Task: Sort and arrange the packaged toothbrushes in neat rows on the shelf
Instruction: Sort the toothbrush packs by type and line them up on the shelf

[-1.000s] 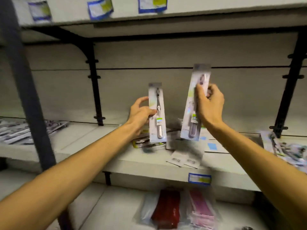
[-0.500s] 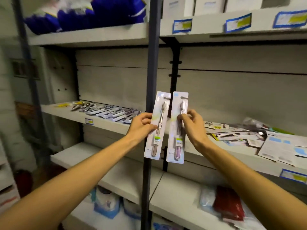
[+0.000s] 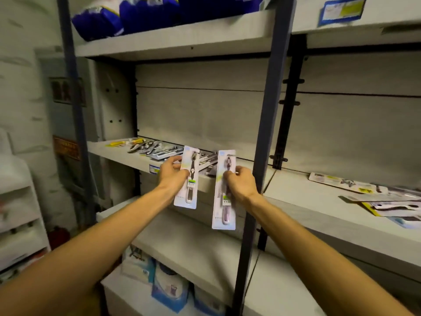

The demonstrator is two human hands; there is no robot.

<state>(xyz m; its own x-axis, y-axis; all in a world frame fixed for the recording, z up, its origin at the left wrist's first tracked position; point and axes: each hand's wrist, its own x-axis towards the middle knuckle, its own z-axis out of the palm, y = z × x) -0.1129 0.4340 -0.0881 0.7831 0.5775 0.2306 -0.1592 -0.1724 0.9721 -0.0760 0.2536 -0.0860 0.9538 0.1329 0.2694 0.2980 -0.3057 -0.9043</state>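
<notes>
My left hand [image 3: 172, 174] grips a packaged toothbrush [image 3: 188, 179] upright by its left edge; its handle looks grey. A second packaged toothbrush [image 3: 224, 206] with a purplish handle hangs upright from my right hand [image 3: 239, 183], which pinches it near the middle. Both packs hover in front of the left bay's shelf [image 3: 118, 153], where a row of packaged toothbrushes [image 3: 157, 150] lies flat, angled side by side. Part of that row is hidden behind the two packs.
A dark upright post [image 3: 264, 133] stands just right of my right hand. On the right bay's shelf [image 3: 319, 201] lies a loose pile of packs [image 3: 387, 197]. Blue bags [image 3: 127, 14] fill the top shelf; boxed goods [image 3: 168, 288] sit low down.
The view swung left from the right bay to the left bay. Both hands carried their packs along and now hold them apart, close to the row on the left shelf.
</notes>
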